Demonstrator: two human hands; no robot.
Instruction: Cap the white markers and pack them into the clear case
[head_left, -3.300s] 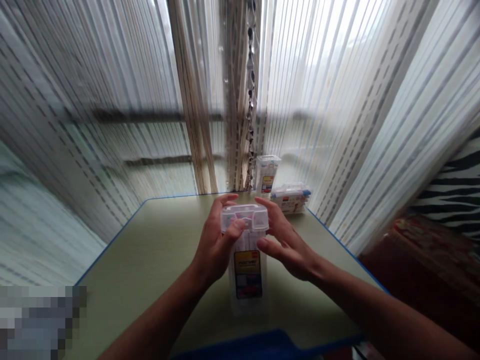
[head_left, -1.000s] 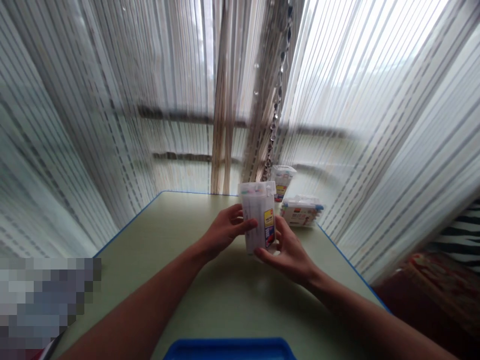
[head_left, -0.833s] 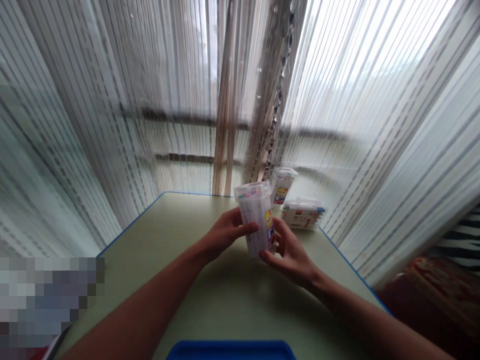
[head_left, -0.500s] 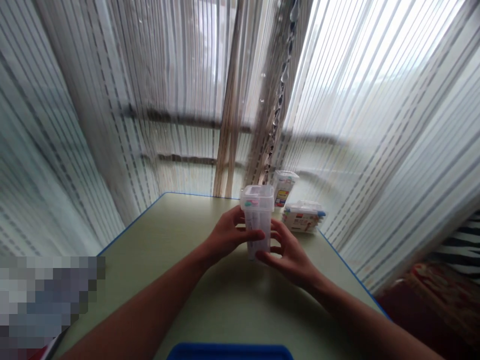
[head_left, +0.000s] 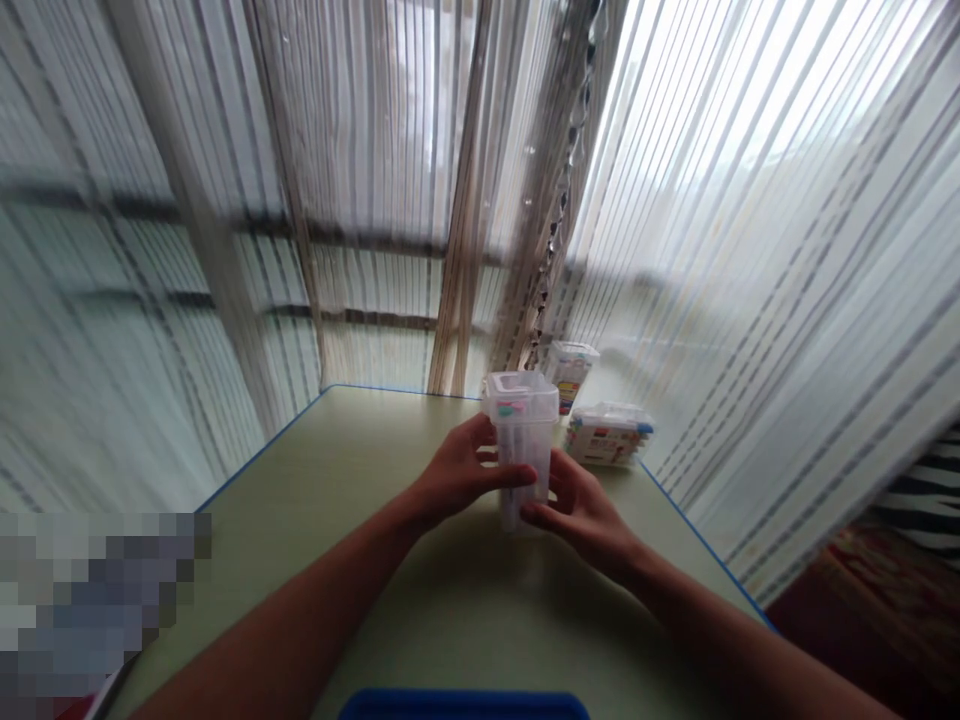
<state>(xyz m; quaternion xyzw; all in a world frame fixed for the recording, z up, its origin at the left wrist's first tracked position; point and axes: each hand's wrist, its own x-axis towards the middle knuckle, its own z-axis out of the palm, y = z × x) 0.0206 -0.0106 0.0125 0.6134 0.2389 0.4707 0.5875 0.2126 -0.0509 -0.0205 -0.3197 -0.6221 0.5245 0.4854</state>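
Between my two hands stands a tall, clear plastic marker case [head_left: 525,440], its lid on and pen shapes with pink and green ends showing through the wall. My left hand [head_left: 465,468] wraps it from the left, thumb across the front. From the right, my right hand [head_left: 581,505] grips lower down, thumb on the front near the base. The far fingers of both hands are partly hidden behind the case. Whether its base touches the table cannot be made out.
Behind on the right, a second upright clear case [head_left: 574,375] and a low clear box of coloured pens [head_left: 609,436] stand on the green table [head_left: 300,470]. A blue object [head_left: 465,705] lies at the near edge. String curtains [head_left: 375,150] hang beyond the table.
The marker case has shifted slightly right and nearer, still between both hands. It now covers part of the upright case behind. The curtain on the left has swung.
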